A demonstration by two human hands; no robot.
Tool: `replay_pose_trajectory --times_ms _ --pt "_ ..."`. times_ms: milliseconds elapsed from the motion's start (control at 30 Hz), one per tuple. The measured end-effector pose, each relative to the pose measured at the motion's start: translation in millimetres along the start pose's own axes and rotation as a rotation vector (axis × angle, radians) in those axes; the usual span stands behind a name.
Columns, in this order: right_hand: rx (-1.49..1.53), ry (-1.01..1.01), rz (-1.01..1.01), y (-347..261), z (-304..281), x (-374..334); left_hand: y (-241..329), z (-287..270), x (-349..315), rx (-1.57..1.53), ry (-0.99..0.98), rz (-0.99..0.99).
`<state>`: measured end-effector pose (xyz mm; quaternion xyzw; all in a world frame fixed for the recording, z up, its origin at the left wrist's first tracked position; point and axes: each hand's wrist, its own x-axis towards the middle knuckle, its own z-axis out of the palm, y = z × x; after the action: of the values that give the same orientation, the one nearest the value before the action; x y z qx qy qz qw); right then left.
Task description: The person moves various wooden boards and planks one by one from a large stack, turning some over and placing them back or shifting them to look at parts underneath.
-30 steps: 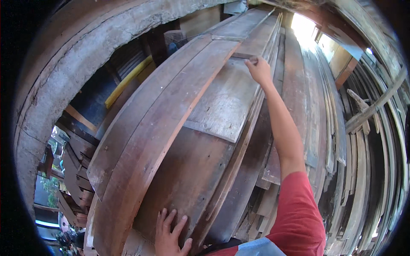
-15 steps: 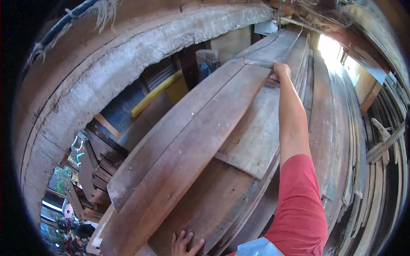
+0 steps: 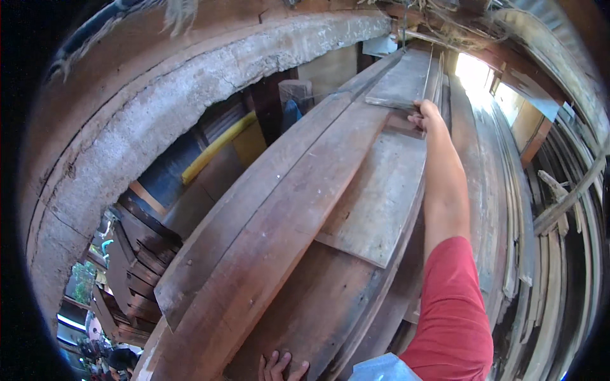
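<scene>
My right hand [image 3: 427, 117], arm stretched far forward, grips the near right corner of a grey wooden board [image 3: 401, 77] at the far end of a stack. That board lies over the far part of a long brown plank [image 3: 267, 228]. Below my right hand is a shorter pale board [image 3: 375, 203], partly covered by the long plank. My left hand [image 3: 281, 367] rests at the bottom edge on a darker brown board [image 3: 305, 305], fingers spread with nothing held; its palm is out of the picture.
A rough concrete beam [image 3: 190, 89] runs overhead on the left. Long planks [image 3: 502, 190] and thin wooden strips [image 3: 559, 286] lie along the right. A slanting pole [image 3: 572, 203] crosses there. A yellow-edged panel [image 3: 219, 146] stands behind the stack. A person [image 3: 122, 360] shows at the lower left.
My right hand has drawn the grey board's near end slightly right and toward me, uncovering more of the planks to its left. My left hand stays on the brown board. The view has shifted a little.
</scene>
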<state>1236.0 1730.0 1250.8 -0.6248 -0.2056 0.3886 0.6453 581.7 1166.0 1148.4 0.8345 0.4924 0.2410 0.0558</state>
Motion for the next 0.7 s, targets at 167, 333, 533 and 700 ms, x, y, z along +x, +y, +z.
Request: replay_pose_trajectory --times_ms 167,333,533,700 --pt "-0.061 0.076 -0.044 22 -86 -70 1 -13 -8 -0.038 -0.220 -0.069" --pt "0.089 0.134 0.009 24 -234 -161 -7 -7 -14 0.012 -0.236 -0.054" --pt "0.065 0.509 -0.104 52 -434 -233 13 -28 4 -0.073 -0.313 -0.139" --pt "0.200 0.493 0.204 148 -536 -305 16 -26 3 -0.036 -0.311 -0.126"
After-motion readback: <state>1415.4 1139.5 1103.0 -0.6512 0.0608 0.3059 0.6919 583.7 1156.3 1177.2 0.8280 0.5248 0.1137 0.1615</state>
